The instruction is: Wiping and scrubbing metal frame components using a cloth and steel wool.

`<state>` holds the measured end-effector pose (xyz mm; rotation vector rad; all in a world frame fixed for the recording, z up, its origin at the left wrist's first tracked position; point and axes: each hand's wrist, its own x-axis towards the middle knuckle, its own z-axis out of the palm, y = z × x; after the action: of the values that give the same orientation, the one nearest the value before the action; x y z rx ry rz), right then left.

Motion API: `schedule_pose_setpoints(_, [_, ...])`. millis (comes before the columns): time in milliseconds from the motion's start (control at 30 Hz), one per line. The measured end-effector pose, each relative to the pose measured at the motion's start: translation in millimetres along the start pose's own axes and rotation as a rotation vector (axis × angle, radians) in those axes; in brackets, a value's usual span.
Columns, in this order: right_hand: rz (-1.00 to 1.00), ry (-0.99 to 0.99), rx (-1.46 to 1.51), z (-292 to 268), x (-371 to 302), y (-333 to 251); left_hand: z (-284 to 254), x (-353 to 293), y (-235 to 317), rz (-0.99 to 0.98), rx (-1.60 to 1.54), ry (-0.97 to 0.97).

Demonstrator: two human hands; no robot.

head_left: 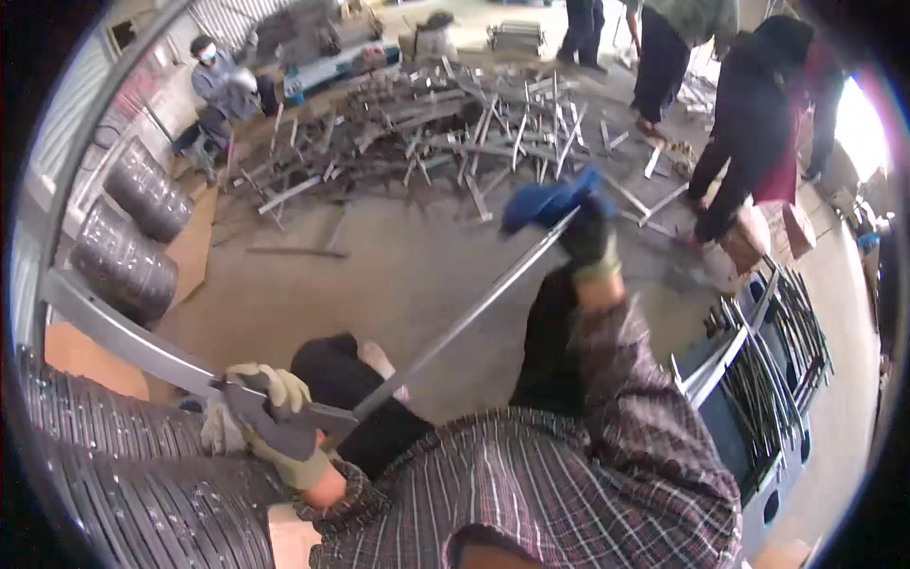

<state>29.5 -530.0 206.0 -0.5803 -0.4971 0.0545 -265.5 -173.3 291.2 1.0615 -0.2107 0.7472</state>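
My left hand, in a grey and cream work glove, is closed around a grey metal frame near its corner. From that corner a straight metal bar slants up and away to the right. At the bar's far end my right hand, also gloved, holds a bunched blue cloth against the metal. The cloth and that hand are slightly blurred. Part of the frame bends upward along the left side. My left hand hides some of the corner.
Stacked dark metal strips lie at lower left, with wrapped rolls beyond. A big heap of metal frames covers the floor ahead. At right stands a blue rack of thin rods. Other people bend at far right; one person sits far left.
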Motion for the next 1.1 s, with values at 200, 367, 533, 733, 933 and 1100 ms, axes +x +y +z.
schedule_pose_setpoints(200, [-0.063,0.029,0.046,101.1,-51.8,44.8,4.5,14.1,-26.5,0.029,-0.108,-0.106])
schedule_pose_setpoints(367, [0.506,0.382,-0.051,148.1,-142.8,114.2,40.9,14.3,-53.3,-0.01,-0.17,-0.127])
schedule_pose_setpoints(533, [0.139,0.37,0.093,16.1,-73.7,-33.3,-9.5,6.4,-30.5,-0.089,-0.134,-0.278])
schedule_pose_setpoints(733, [-0.491,0.584,-0.218,-93.4,-90.4,-166.8,-45.5,30.7,18.0,-0.328,-0.288,-0.442])
schedule_pose_setpoints(933, [-0.24,0.718,-0.653,46.1,-167.3,-84.6,28.0,68.1,-32.9,-0.13,-0.31,-0.592])
schedule_pose_setpoints(1100, [0.145,0.212,-0.615,114.0,-202.7,-2.3,150.6,50.9,-98.3,-0.196,-0.357,-0.54])
